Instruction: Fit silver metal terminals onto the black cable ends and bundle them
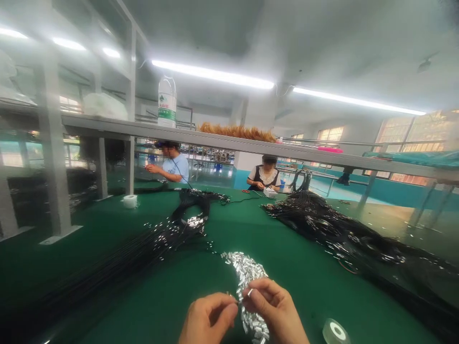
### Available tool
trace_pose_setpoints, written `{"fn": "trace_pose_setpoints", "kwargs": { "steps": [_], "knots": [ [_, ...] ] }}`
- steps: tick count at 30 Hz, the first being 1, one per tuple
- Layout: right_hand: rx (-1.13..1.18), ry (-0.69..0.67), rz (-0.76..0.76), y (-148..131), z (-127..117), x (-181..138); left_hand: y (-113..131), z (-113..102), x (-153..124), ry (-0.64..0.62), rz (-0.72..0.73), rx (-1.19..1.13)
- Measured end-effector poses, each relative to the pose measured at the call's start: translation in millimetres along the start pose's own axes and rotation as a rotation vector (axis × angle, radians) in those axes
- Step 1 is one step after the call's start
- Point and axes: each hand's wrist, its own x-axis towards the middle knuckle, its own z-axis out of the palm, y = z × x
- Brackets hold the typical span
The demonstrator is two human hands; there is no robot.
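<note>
My left hand (207,319) and my right hand (274,308) meet low in the middle of the view, just above a heap of small silver metal sleeves (245,272) on the green table (294,267). The right thumb and forefinger pinch one silver sleeve (250,291). The left fingers are pinched on a thin dark cable end that points at that sleeve. A bundle of black cables with silver tips (168,234) lies to the left of the heap.
A bigger pile of black cables (333,229) covers the table's right side. A tape roll (335,331) lies near my right hand, another (129,201) further back left. Two people (172,165) (266,174) work across the table. A grey shelf (222,141) spans overhead, carrying a water bottle (167,102).
</note>
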Motion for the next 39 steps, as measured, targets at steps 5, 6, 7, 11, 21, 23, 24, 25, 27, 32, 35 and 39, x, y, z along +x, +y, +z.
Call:
{"fn": "trace_pose_setpoints", "kwargs": {
  "steps": [5, 6, 7, 11, 21, 23, 24, 25, 27, 32, 35, 39],
  "knots": [
    [-0.11, -0.015, -0.056, -8.7, 3.1, -2.7, -2.3, -2.0, -0.8, 0.03, -0.01, 0.016],
    [-0.152, -0.016, -0.072, -10.6, 3.1, -3.2, -2.7, -2.1, -1.0, 0.036, -0.011, 0.019],
    [-0.199, -0.013, -0.09, -12.1, 3.0, -3.6, -3.2, -1.9, -1.0, 0.039, -0.009, 0.019],
    [-0.328, 0.011, -0.137, -11.2, 2.5, -3.9, -5.2, 0.2, -0.9, 0.037, 0.003, 0.015],
    [-0.367, -0.171, -0.052, -9.7, 0.6, -6.4, -6.7, 2.7, -8.8, -0.049, 0.009, -0.169],
    [-0.308, -0.247, 0.028, -10.8, 0.6, -7.5, -7.0, 4.1, -9.8, -0.052, 0.032, -0.196],
    [-0.286, -0.269, 0.06, -10.0, 0.9, -7.9, -7.0, 4.8, -10.2, -0.057, 0.033, -0.216],
    [-0.275, -0.279, 0.079, -8.3, 1.5, -8.0, -7.0, 5.3, -10.5, -0.066, 0.027, -0.242],
    [-0.318, -0.264, 0.045, -4.0, 3.1, -7.7, -6.0, 5.7, -11.1, -0.084, 0.001, -0.29],
    [-0.464, -0.307, -0.027, -2.9, 2.5, -5.7, 1.9, -0.8, -11.7, -0.075, -0.057, -0.35],
    [-0.941, -0.246, -0.014, -3.3, -3.7, -3.7, 5.3, -8.2, -9.8, -0.013, -0.027, -0.299],
    [-1.617, -0.103, 0.02, 10.6, -5.3, 2.4, 1.3, -13.5, -3.7, 0.009, -0.013, -0.218]
  ]
}}
